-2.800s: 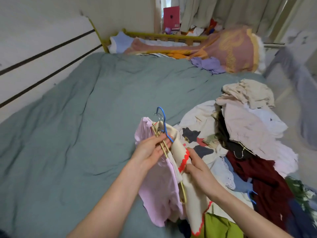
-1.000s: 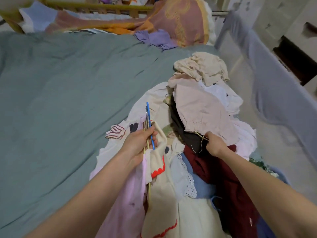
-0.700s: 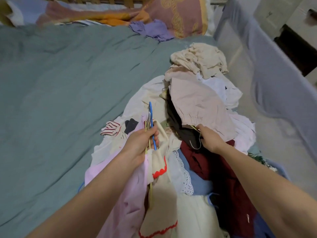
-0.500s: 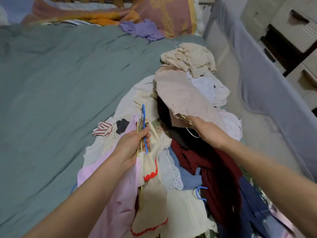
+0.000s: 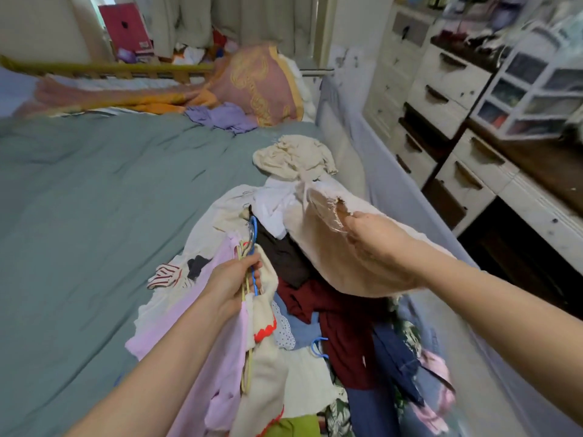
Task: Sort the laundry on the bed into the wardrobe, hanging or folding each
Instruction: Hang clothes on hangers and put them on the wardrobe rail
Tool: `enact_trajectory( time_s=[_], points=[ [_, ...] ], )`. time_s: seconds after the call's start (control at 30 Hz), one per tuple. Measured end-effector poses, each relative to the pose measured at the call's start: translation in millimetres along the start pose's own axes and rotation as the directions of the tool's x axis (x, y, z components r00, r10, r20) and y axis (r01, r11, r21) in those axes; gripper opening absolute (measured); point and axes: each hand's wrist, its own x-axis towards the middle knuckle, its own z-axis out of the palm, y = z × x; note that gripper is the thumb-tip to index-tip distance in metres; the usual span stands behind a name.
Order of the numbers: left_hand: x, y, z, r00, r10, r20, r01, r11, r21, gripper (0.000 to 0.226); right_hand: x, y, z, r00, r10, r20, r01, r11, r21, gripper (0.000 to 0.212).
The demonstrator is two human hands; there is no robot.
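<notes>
Hangers with lilac and cream garments gripped in left hand, held low over pile. Beige garment grasped by right hand, lifted right of left hand, long axis slanting across pile; bed beneath.

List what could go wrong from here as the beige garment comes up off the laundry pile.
1. The right hand lifts the beige garment off the pile; the black top beneath might snag and drag along.
2. The left hand already grips several hangers with the lilac garment; adding another could loosen that grip.
3. The pile sits close to the bed rail, so items may spill over.
</notes>
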Motion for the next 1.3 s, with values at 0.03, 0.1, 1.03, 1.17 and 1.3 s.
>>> enact_trajectory(
  time_s=[0.03, 0.1, 1.03, 1.17, 1.3],
  points=[
    [-7.2, 2.0, 4.9, 1.0, -0.002, 0.008, 0.002, 1.0, 0.005, 0.013, -10.6, 6.1, -11.6, 0.996, 0.082, 0.029, -0.083, 0.997, 0.004, 0.026],
    [-21.7, 7.4, 12.0, 0.999, -0.021, 0.038, 0.021, 1.0, 0.001, 0.017, -37.1, 13.0, -39.5, 0.966, 0.246, 0.078, -0.252, 0.964, 0.079, 0.024],
    [-190.6, 87.4, -66.8, 0.96, 0.208, 0.186, -0.131, 0.925, -0.357, 0.019, -69.3, -259.2, -147.3, 0.917, 0.377, -0.13, 0.03, 0.259, 0.965, 0.026],
    [-187.5, 80.9, -88.9, 0.969, 0.211, 0.131, -0.152, 0.922, -0.357, 0.016, -64.1, -279.8, -132.5, 0.944, 0.3, -0.134, 0.057, 0.253, 0.966, 0.018],
    [-175.0, 69.3, -111.3, 0.98, 0.189, 0.056, -0.158, 0.923, -0.35, 0.015, -53.8, -287.9, -119.1, 0.99, 0.123, -0.072, 0.028, 0.329, 0.944, 0.011]
  ],
)
